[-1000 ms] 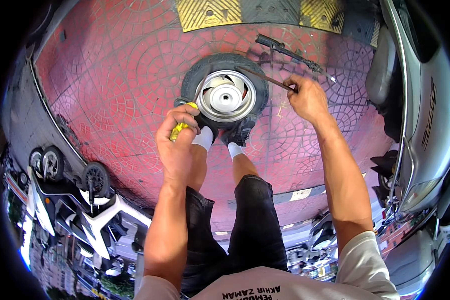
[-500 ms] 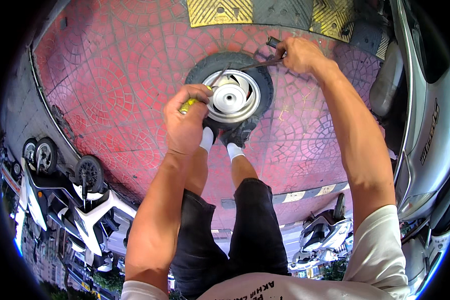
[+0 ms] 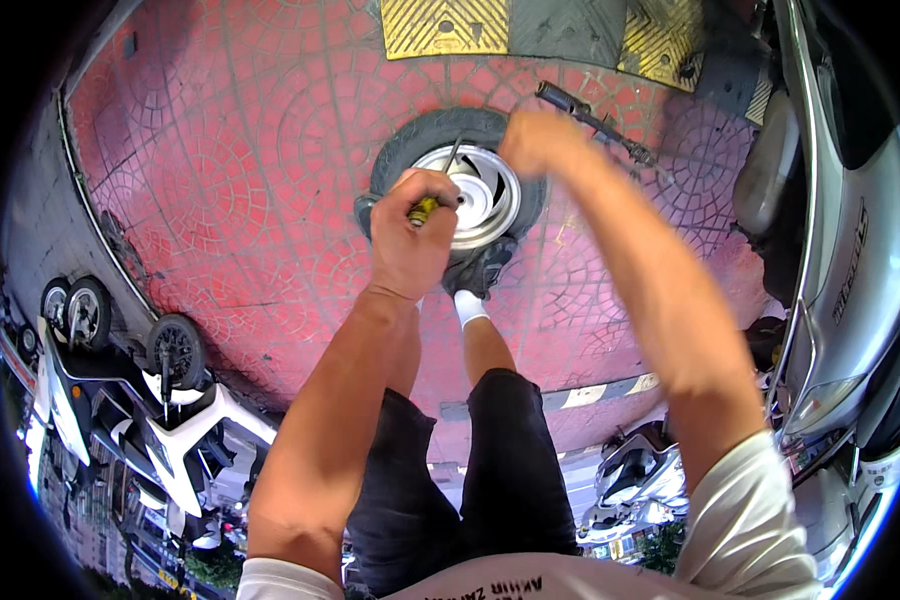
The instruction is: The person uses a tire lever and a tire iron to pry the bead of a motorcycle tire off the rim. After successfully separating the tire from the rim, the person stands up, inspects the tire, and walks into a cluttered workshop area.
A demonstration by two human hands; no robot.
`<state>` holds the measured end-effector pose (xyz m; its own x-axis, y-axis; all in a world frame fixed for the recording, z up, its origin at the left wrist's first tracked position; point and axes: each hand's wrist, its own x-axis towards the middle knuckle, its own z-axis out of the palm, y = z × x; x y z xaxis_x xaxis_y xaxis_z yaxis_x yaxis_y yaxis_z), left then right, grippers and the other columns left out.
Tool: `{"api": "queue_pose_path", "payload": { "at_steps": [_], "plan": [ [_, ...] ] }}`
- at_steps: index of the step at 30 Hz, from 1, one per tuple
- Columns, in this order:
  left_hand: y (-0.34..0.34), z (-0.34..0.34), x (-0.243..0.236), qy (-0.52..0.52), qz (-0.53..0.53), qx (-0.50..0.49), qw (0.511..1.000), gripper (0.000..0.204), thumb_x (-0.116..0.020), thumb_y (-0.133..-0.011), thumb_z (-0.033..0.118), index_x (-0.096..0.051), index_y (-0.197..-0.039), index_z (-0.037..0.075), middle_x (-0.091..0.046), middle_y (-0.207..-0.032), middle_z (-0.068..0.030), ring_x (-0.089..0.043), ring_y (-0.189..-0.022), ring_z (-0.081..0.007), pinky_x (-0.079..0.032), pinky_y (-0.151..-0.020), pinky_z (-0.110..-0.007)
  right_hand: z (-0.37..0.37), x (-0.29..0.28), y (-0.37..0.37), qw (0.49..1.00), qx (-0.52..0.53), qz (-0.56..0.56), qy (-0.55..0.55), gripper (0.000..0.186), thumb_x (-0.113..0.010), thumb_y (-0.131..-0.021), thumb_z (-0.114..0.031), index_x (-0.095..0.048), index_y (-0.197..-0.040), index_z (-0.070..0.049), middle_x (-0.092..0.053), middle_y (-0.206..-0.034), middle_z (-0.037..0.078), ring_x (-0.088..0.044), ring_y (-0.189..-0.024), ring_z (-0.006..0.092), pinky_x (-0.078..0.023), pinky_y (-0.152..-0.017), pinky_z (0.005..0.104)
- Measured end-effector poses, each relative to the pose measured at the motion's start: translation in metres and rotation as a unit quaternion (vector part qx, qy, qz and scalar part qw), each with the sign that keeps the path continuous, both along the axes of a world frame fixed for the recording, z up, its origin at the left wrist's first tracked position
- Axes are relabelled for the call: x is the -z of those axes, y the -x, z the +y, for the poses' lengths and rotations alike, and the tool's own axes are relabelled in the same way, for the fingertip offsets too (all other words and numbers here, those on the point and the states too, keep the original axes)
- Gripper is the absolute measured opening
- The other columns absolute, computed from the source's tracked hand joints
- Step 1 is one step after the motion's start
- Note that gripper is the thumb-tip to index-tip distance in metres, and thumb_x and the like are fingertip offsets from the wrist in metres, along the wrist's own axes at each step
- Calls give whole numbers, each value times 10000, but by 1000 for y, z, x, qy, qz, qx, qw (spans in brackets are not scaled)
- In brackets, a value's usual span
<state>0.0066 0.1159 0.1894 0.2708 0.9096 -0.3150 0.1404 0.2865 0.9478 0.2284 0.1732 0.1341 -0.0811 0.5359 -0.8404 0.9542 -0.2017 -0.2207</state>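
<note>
My left hand [image 3: 409,230] is wrapped round a yellow-handled tool [image 3: 421,212], whose thin metal shaft reaches up over the wheel rim [image 3: 499,210]. The black tire [image 3: 420,130] and silver rim lie at my feet, on or against my dark shoe [image 3: 480,266]. My right hand [image 3: 542,140] is smeared by motion over the tire's upper right; its fingers and anything in them are unclear. A long black metal tool [image 3: 566,102] lies on the red paving [image 3: 220,180] just beyond that hand.
Yellow and black rubber ramp blocks [image 3: 445,25] lie at the top. Parked white scooters stand at lower left [image 3: 175,445] and lower right [image 3: 630,470]. A silver vehicle [image 3: 838,280] borders the right. A curb line [image 3: 110,235] runs along the left.
My left hand has moved right over the rim with the yellow-handled tool. My right hand rose from the right, then moved left onto the tire's upper right; its dark lever is no longer clearly visible.
</note>
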Motion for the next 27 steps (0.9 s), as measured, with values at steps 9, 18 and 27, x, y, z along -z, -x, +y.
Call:
{"api": "queue_pose_path", "payload": {
  "at_steps": [9, 18, 27],
  "plan": [
    [14, -20, -13, -17, 37, 34, 999, 162, -537, -763, -112, -621, -853, -6, -700, -1045, -119, -637, -994, -185, -500, -888, -305, -96, -17, 90, 833, 551, -28, -53, 396, -578, -875, -131, -755, -1226, -80, -746, -1212, 252, -693, -1197, 429, -539, -1013, 456],
    [28, -63, -11, -23, 53, 75, 996, 122, -568, -765, -34, -635, -866, -23, -676, -1092, -154, -665, -1036, -275, -516, -940, -358, -109, -27, 105, 828, 556, -34, -68, 328, -600, -890, -149, -770, -1161, -75, -752, -1140, 261, -710, -1127, 437, -550, -967, 485],
    [26, -84, -69, 95, -14, -21, 995, 96, -604, -821, 34, -627, -904, -8, -636, -1295, -179, -637, -1067, -226, -509, -997, -376, -190, -4, 136, 807, 583, 3, -92, 214, -582, -960, -133, -723, -1120, -138, -762, -1046, 204, -718, -998, 429, -568, -868, 519]
  ]
}}
